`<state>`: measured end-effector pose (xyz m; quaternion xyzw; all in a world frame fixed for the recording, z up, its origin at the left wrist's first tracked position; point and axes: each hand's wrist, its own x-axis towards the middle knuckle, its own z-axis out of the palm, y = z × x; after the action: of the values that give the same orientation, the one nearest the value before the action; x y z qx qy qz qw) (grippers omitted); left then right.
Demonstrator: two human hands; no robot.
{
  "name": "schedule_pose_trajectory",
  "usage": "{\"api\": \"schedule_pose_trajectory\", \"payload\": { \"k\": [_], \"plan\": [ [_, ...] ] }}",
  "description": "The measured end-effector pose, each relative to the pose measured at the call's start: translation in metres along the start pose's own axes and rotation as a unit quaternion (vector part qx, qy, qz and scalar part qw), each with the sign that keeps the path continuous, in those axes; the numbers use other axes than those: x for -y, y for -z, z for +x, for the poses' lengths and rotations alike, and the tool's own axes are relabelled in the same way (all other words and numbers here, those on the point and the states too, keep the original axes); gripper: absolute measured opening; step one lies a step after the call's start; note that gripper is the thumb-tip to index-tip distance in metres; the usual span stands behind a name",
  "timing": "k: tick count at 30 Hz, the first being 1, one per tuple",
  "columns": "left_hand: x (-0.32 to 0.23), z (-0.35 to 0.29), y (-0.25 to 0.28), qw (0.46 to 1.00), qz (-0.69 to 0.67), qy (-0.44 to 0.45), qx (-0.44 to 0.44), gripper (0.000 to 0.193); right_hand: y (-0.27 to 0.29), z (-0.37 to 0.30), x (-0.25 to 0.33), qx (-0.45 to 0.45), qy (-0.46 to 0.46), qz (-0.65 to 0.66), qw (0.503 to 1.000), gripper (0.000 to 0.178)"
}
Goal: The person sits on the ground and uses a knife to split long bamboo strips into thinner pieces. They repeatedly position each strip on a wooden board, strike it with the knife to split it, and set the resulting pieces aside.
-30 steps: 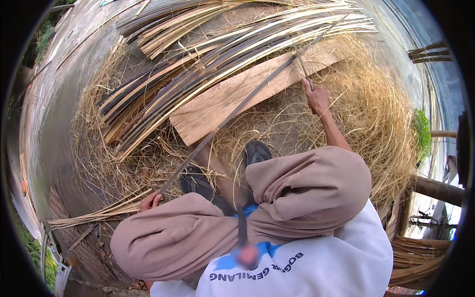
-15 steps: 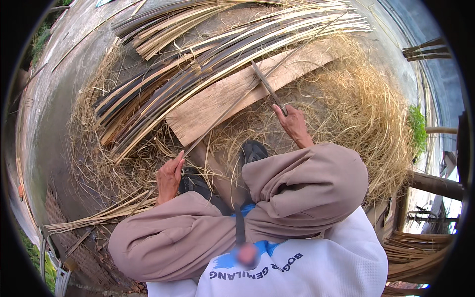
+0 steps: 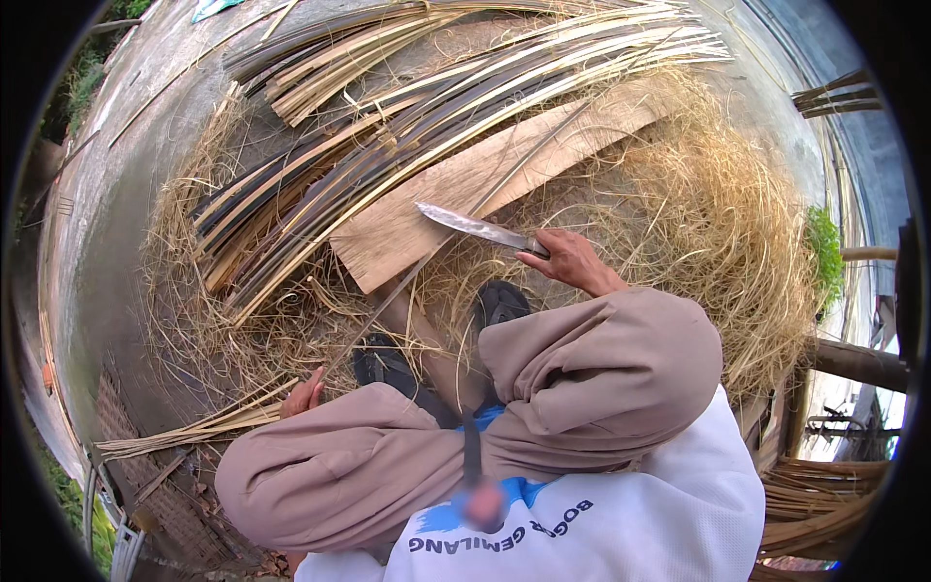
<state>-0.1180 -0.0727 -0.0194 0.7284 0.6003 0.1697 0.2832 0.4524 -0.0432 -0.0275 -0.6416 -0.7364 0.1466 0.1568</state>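
Note:
My right hand (image 3: 570, 259) is closed round the handle of a knife (image 3: 472, 225). Its broad blade points left, over the wooden board (image 3: 388, 230). A long thin bamboo strip (image 3: 524, 163) runs slantwise across the board, passing by the blade. Down at the lower left, my left hand (image 3: 304, 394) grips the near end of this strip beside my left knee; part of the hand is hidden by the trouser leg. Whether the blade touches the strip I cannot tell. The board lies tilted across the ground just beyond my feet.
Bundles of split bamboo strips (image 3: 359, 160) lie beyond the board. Curly shavings (image 3: 718, 223) are heaped to the right and around my shoes (image 3: 502, 303). A small bunch of strips (image 3: 194, 431) lies at the lower left, with a green plant (image 3: 823, 248) at the far right.
My left hand has drawn back toward my left knee, pulling the strip with it. The knife has swung from pointing away to pointing left, and my right hand has moved slightly nearer.

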Motion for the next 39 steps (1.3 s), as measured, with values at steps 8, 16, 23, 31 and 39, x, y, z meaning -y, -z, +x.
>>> {"api": "schedule_pose_trajectory", "payload": {
  "k": [8, 16, 23, 31, 39],
  "plan": [
    [0.083, -0.088, 0.044, 0.982, 0.010, 0.183, 0.045, 0.021, 0.119, 0.010, -0.200, -0.162, -0.488, 0.061, 0.855, 0.073],
    [-0.071, 0.065, 0.037, 0.967, -0.209, 0.102, 0.104, 0.036, 0.130, -0.147, -0.083, -0.048, -0.528, 0.523, 0.667, 0.053],
    [-0.086, 0.116, -0.029, 0.938, -0.254, 0.112, 0.209, 0.043, 0.074, -0.200, 0.011, -0.272, -0.438, 0.762, 0.392, 0.053],
    [-0.095, 0.083, -0.041, 0.993, -0.045, 0.046, 0.100, 0.046, 0.050, -0.071, 0.042, -0.309, -0.441, 0.484, 0.689, 0.055],
    [-0.095, 0.059, -0.040, 0.999, 0.023, 0.025, 0.001, 0.041, -0.009, -0.028, 0.085, 0.073, 0.005, 0.020, 0.997, 0.059]
  ]
}}
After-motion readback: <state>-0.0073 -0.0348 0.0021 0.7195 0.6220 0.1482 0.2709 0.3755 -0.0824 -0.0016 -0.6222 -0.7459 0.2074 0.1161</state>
